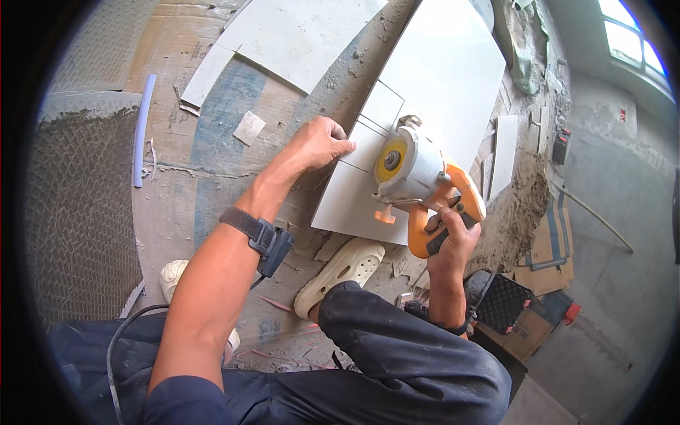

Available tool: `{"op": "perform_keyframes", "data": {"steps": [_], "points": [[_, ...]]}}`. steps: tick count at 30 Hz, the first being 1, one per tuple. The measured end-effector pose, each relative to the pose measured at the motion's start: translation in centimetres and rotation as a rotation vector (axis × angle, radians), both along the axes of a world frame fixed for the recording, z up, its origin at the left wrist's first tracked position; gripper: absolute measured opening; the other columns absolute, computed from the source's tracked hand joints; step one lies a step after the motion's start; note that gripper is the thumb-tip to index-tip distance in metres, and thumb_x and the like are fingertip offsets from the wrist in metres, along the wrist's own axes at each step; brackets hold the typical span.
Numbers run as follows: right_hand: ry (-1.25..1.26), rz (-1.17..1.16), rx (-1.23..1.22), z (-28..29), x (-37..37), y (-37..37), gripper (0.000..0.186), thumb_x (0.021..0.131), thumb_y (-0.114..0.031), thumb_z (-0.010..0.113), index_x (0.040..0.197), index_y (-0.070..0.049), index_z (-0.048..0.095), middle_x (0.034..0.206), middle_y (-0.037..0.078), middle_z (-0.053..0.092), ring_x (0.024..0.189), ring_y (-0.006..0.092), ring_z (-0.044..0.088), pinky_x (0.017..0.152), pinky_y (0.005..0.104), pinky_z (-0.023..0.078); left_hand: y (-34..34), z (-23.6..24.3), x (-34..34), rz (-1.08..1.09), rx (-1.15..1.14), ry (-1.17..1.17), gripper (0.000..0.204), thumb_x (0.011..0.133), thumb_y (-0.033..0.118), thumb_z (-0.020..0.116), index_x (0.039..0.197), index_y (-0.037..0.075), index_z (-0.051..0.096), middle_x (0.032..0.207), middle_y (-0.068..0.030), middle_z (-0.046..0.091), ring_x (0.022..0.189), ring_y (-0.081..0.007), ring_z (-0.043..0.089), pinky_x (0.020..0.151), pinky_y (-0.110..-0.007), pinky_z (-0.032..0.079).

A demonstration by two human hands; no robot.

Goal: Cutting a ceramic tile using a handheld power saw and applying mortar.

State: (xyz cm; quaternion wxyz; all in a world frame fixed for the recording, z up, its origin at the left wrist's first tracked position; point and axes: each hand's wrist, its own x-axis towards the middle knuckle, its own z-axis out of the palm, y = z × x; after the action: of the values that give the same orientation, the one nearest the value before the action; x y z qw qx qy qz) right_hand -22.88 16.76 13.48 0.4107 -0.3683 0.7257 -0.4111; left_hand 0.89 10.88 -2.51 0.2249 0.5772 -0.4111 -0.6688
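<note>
A large pale grey tile (446, 78) lies flat on the dusty floor in front of me, with cut lines marking off rectangles near its left side. My left hand (320, 144) presses down on the tile's left edge, fingers curled. My right hand (452, 237) grips the orange handle of a hand-held tile cutter (418, 177) with a white body and a yellow disc, which sits on the tile at the cut lines. A dark band with a small device is strapped on my left wrist.
Another pale tile (297, 35) and a narrow offcut strip (205, 74) lie at the back left. A small tile scrap (249, 127) lies on cardboard. My cream clog (340, 273) rests near the tile's front edge. Rubble, a narrow tile piece (503, 152) and a black case (501, 301) are on the right.
</note>
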Motion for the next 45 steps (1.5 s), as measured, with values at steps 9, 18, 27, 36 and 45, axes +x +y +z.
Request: {"op": "perform_keyframes", "data": {"steps": [9,18,27,36,45], "points": [[0.004,-0.011,0.009,0.2,0.6,0.0,0.024,0.083,-0.004,0.063,0.106,0.002,0.058,0.08,0.006,0.06,0.063,0.0144,0.06,0.056,0.0294,0.051,0.0,-0.2,0.1,-0.006,-0.002,-0.001,0.03,0.083,0.03,0.075,0.076,0.001,0.07,0.067,-0.0088,0.066,0.061,-0.0162,0.06,0.059,-0.034,0.049],[-0.002,0.004,0.015,0.0,0.2,0.0,0.026,0.084,-0.004,0.064,0.108,0.002,0.058,0.083,0.007,0.061,0.064,0.014,0.06,0.056,0.0294,0.052,0.1,0.6,0.0,0.01,-0.003,-0.011,0.028,0.086,0.025,0.075,0.075,0.0,0.069,0.066,-0.0038,0.063,0.063,-0.0117,0.055,0.059,-0.031,0.045],[-0.029,0.004,0.059,0.0,-0.3,0.0,0.033,0.083,-0.005,0.066,0.114,0.002,0.061,0.095,0.004,0.064,0.079,0.012,0.062,0.069,0.0279,0.051,-0.1,0.3,0.0,-0.002,0.026,-0.013,0.028,0.086,0.026,0.075,0.075,0.0,0.069,0.066,-0.0036,0.063,0.062,-0.0114,0.055,0.058,-0.031,0.045],[-0.015,-0.002,0.048,-0.1,-0.3,-0.1,0.033,0.083,-0.005,0.066,0.115,0.002,0.061,0.095,0.004,0.064,0.078,0.0122,0.061,0.068,0.0284,0.051,0.0,-0.1,0.0,-0.014,-0.005,-0.014,0.029,0.081,0.03,0.076,0.077,0.001,0.071,0.068,-0.0094,0.068,0.062,-0.0174,0.062,0.06,-0.034,0.05],[0.002,-0.015,0.006,-0.5,-0.2,-0.5,0.022,0.084,-0.003,0.064,0.105,0.001,0.059,0.082,0.005,0.061,0.066,0.0127,0.059,0.058,0.0284,0.051,-0.1,0.6,0.2,-0.016,-0.003,-0.03,0.029,0.081,0.029,0.076,0.078,0.0,0.072,0.069,-0.0102,0.068,0.064,-0.0182,0.063,0.062,-0.034,0.051]]}}
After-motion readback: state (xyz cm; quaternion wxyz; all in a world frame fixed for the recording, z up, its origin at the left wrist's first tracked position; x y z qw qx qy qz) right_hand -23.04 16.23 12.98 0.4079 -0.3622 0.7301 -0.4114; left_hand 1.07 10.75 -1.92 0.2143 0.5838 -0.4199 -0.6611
